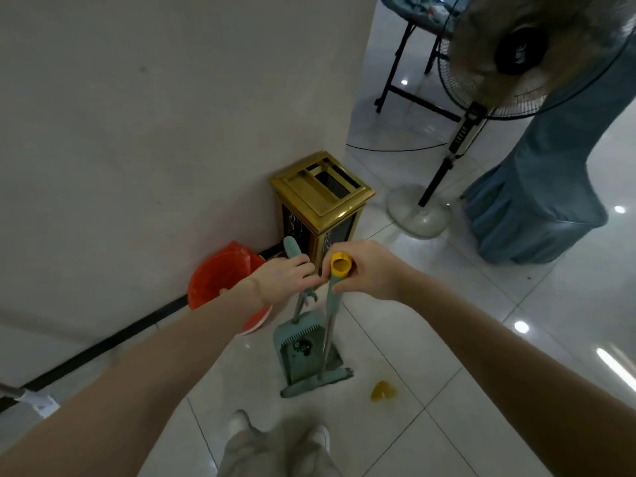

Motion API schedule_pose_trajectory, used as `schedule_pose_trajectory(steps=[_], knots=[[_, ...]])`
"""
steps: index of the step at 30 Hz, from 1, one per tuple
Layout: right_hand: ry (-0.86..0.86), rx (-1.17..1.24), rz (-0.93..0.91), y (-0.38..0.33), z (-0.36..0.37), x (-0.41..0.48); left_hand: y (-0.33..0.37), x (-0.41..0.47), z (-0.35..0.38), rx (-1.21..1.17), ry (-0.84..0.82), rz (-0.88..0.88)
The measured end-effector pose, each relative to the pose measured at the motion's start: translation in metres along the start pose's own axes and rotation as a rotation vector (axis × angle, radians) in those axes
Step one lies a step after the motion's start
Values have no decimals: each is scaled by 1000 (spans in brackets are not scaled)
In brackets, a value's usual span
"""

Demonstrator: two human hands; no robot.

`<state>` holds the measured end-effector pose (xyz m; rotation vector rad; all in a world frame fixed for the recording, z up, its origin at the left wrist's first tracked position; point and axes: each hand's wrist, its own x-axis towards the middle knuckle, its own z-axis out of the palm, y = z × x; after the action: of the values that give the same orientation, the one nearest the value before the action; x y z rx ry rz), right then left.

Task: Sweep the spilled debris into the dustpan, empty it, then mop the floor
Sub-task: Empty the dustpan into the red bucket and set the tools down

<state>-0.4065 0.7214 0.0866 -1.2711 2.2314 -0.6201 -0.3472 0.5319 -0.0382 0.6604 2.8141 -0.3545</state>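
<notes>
Left fingers (300, 262) grasp the dustpan (296, 343), right fingers (346, 288) the broom (326, 339); debris (382, 391) below them lies unswept; emptying and mopping await.

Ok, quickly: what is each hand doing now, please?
Left hand: holds the dustpan handle.
Right hand: holds the broom handle, just below its yellow cap.

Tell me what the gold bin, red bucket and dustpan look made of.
The gold bin looks like polished metal: shiny brass-toned frame. The red bucket seems plastic: uniform, slightly glossy colour. The dustpan looks matte teal plastic, with moulded comb teeth.
</notes>
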Motion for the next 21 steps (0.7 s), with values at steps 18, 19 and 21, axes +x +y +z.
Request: schedule_pose_trajectory(steps=[18, 19, 21], knots=[[148, 82, 447, 59, -21, 56, -75, 121, 32, -107, 160, 317], [169, 95, 457, 62, -22, 59, -79, 125, 33, -120, 172, 323], [206, 104, 464, 66, -24, 66, -86, 134, 37, -149, 198, 317]])
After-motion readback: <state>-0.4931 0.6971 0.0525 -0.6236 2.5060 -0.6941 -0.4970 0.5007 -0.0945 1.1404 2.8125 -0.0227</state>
